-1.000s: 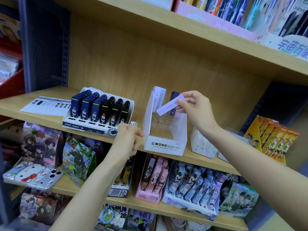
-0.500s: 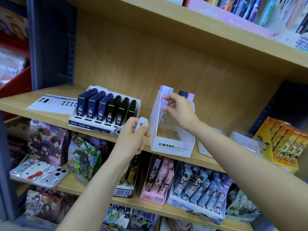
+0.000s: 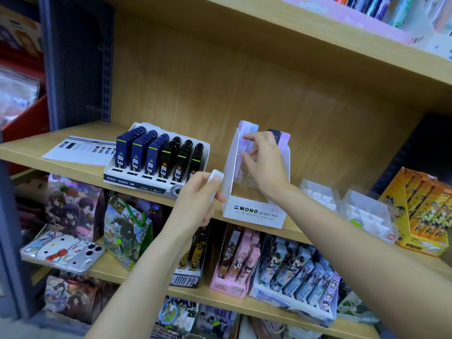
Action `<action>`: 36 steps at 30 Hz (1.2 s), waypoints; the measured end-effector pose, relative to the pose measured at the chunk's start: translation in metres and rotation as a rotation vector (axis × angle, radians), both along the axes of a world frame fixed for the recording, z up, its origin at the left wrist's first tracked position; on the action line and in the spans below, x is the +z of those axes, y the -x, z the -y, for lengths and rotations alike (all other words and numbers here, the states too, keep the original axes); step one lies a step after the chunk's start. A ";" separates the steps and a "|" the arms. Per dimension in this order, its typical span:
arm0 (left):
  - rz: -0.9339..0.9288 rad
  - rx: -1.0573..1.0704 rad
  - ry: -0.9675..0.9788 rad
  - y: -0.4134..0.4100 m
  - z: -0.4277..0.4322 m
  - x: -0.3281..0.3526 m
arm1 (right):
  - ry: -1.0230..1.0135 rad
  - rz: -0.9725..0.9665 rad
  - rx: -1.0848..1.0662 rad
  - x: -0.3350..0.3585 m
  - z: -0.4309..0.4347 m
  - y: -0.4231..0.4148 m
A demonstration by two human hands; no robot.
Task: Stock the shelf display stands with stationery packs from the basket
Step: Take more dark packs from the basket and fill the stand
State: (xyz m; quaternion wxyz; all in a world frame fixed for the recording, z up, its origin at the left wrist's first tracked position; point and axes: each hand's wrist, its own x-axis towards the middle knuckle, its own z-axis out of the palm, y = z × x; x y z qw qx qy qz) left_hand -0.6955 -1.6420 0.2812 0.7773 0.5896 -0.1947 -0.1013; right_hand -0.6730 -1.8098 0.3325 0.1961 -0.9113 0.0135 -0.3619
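1. Our right hand [image 3: 265,162] has brought the lilac pack [image 3: 249,128] down into the MONO stand [image 3: 254,212]. A second ago the pack hung tilted in the air above the stand. Now it stands upright in the rear left corner, against the left wall, with its top showing above that wall.
2. The right grip is not off it yet: a fingertip and the thumb pinch the pack's near edge, so we judge it seated but not released.
3. Our left hand [image 3: 195,201] has risen from the shelf edge. Its grip is curled round a pale pack [image 3: 215,178], with the thumb laid along it. The pack is outside the stand, just beside its left wall.
4. For the task, this means one more pack is nearly stocked and the next is waiting close by. The stand looks far from full: besides the lilac pack we see only the rear right packs [image 3: 283,138], and the front dividers look bare.
5. The lead stand [image 3: 156,162] of blue and black packs sits on the same shelf [image 3: 36,150], to the left, as it did before.
6. The basket is not in view.
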 end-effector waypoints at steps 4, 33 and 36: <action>-0.077 -0.054 0.087 0.000 0.001 0.002 | -0.171 0.033 0.099 -0.001 -0.019 0.026; 1.051 0.371 -0.844 0.024 0.045 -0.014 | -0.421 0.058 0.047 0.037 0.042 0.085; 1.115 0.414 -0.931 0.020 0.047 -0.020 | -0.335 0.056 0.067 0.033 0.038 0.062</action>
